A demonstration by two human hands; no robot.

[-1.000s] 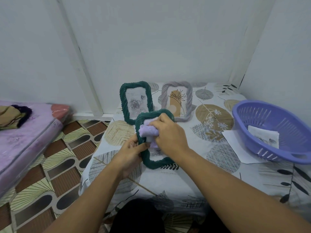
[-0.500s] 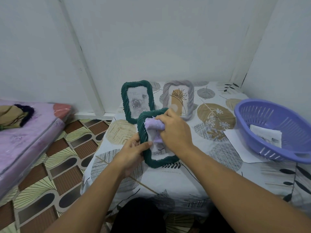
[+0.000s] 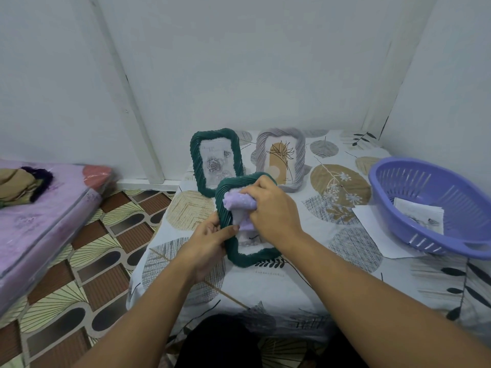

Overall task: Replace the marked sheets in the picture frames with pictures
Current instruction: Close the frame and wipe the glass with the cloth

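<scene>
Far to the left of your left hand [image 3: 210, 241], a purple mattress [image 3: 45, 208] lies on the patterned floor [image 3: 87, 264] with a bundle of brown and dark cloth [image 3: 21, 184] on it. Your left hand grips the left edge of a dark green frame [image 3: 245, 254], thumb curled over its front and fingers behind, holding it tilted above the desk [image 3: 305, 282]. Beyond that hand, a second green frame [image 3: 195, 160] with a rose drawing stands upright, and just right of it a grey frame [image 3: 299, 155] with a plant picture stands too. Your right hand [image 3: 273, 211] is clenched around a lilac cloth [image 3: 239, 201], pressing it on the glass of the held frame. Well to the right of that hand, a purple basket [image 3: 398, 205] sits on a white sheet [image 3: 377, 229], with a drawn sheet of paper [image 3: 419, 216] inside it.
</scene>
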